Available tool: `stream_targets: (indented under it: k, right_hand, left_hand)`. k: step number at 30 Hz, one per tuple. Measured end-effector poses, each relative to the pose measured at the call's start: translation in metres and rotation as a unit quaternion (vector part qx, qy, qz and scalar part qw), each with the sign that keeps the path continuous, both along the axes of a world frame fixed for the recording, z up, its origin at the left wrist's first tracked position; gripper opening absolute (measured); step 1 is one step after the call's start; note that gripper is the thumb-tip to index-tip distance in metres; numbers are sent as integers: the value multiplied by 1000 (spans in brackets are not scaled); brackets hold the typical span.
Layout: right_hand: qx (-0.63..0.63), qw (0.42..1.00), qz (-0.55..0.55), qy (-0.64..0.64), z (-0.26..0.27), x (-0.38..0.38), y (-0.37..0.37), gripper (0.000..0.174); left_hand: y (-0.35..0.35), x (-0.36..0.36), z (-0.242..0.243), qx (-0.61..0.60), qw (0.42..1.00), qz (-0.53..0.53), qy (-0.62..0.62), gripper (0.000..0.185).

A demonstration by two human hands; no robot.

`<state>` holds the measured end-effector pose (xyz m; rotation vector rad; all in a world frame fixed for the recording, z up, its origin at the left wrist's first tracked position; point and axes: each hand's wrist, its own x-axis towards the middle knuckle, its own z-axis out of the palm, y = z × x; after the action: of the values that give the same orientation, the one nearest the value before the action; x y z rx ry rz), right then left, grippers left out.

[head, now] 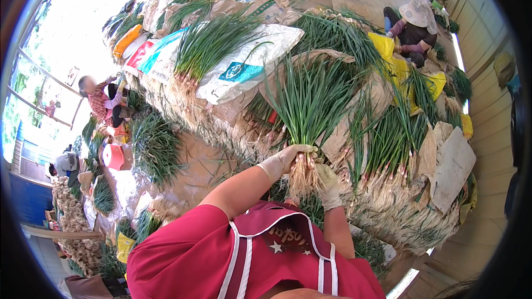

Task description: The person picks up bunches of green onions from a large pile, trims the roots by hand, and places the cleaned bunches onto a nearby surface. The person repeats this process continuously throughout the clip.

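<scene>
A bunch of green onions [309, 108] stands upright in front of my chest, leaves fanned out at the top and pale roots hanging below. My left hand [291, 158], in a thin whitish glove, is wrapped round the stems just above the bulbs. At the right side of the roots is my right hand [327, 182], in a similar glove, its fingers partly hidden behind the bunch; its grip cannot be made out. More green onions [386, 145] lie on the pile to the right, beside a sheet of pale sacking [453, 170].
A long pile of onions with its roots outward [187, 112] spans the view, partly covered by woven sacks [270, 41]. Another bunch [216, 41] lies on them. Co-workers sit at the left [102, 104] and upper right [415, 29]. A pink plastic stool [113, 156] stands left.
</scene>
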<state>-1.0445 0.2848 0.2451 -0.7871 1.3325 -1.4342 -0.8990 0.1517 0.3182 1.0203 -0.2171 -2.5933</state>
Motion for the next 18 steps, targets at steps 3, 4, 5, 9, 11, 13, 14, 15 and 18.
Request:
stream_targets:
  k: [3, 4, 5, 9, 11, 13, 14, 15, 18]
  right_hand:
    - [159, 981, 20, -111, 0, -23, -8, 47]
    - [188, 977, 22, -103, -3, -25, -13, 54]
    - [235, 970, 19, -56, 49, -8, -28, 52]
    - [223, 968, 111, -2, 16, -13, -65, 46]
    - [178, 972, 130, 81, -13, -17, -73, 40]
    - [218, 960, 172, 38, -16, -22, -78, 39]
    - [244, 952, 183, 13, -5, -25, -75, 39]
    - [210, 959, 169, 86, 14, -15, -74, 39]
    - [185, 967, 142, 106, 33, -6, -70, 47]
  left_hand:
    - [1, 4, 0, -16, 999, -26, -35, 18]
    - [2, 4, 2, -25, 998, -40, -44, 18]
    - [7, 8, 2, -27, 997, -39, -59, 18]
    - [5, 20, -15, -116, 980, -146, -66, 23]
    - [1, 22, -3, -172, 966, -175, -82, 22]
    - [7, 17, 22, -226, 950, -182, -116, 21]
    - [1, 23, 40, -186, 947, -233, -120, 20]
    - [-5, 30, 13, -180, 960, -203, -69, 19]
    - [-4, 33, -20, -180, 963, -196, -33, 26]
